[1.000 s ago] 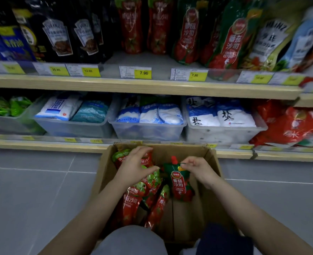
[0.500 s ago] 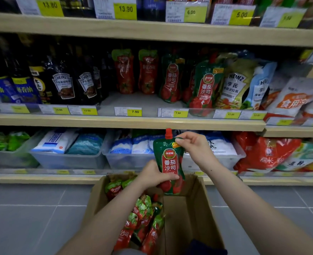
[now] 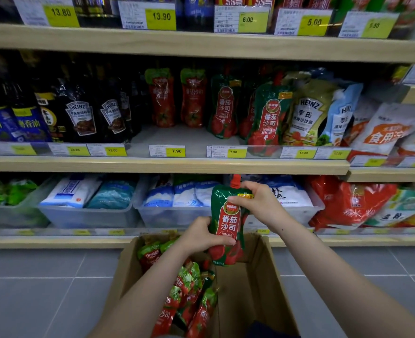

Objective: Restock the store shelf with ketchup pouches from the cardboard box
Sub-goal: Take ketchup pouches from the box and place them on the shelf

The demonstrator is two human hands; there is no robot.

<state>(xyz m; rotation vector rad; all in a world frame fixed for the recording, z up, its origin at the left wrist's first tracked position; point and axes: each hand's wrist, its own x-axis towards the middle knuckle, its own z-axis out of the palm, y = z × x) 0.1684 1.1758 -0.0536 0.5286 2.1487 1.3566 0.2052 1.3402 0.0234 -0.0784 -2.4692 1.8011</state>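
A green-and-red ketchup pouch with a red cap stands upright in the air above the cardboard box. My left hand grips its lower left side. My right hand pinches its top right corner by the cap. Several more ketchup pouches lie in the left half of the box. On the middle shelf stand matching green pouches and red ketchup pouches, with bare shelf in front of the red ones.
Dark Heinz sauce pouches stand left on the middle shelf, salad dressing pouches right. Clear bins of salt bags sit on the lowest shelf behind the held pouch. Grey tiled floor surrounds the box.
Both hands lifted the ketchup pouch out of the box to in front of the lowest shelf. The view tilted up, showing the higher shelves.
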